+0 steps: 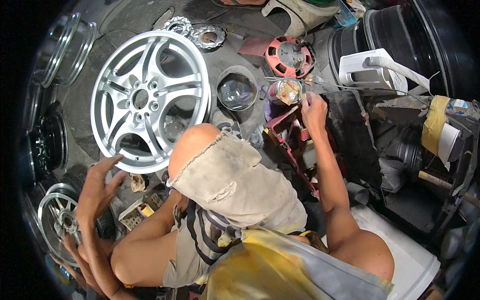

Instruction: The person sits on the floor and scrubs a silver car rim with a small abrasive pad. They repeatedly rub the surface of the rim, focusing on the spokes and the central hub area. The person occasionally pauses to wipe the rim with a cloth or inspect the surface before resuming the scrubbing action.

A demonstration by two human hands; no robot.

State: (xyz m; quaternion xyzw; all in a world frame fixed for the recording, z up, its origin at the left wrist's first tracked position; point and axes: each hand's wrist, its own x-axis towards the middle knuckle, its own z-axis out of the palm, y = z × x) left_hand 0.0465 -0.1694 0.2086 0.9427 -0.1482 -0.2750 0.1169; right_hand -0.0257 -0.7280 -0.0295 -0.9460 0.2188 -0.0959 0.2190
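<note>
A silver alloy wheel rim [116, 91] with split spokes lies face up at the left front of my knees. Beside its lower left edge, my left hand [99, 187] is open, thumb and fingers apart, with nothing in it. My right hand [314, 114] is closed in a pinch beside a tin can [286, 92] with a brownish piece on top. Whatever sits between those fingertips is too small to make out. Below that hand is an open red toolbox [285, 142] with bottles and cans inside. A round tub [220, 76] of dark liquid stands between rim and can.
A red slotted wheel cover [275, 56] and two silver ring-shaped parts [208, 37] lie beyond. Stacked rims line the left and right. A white plastic container [372, 70] rests at the right. A pale stool [295, 17] with a seated person's clothing is at the top.
</note>
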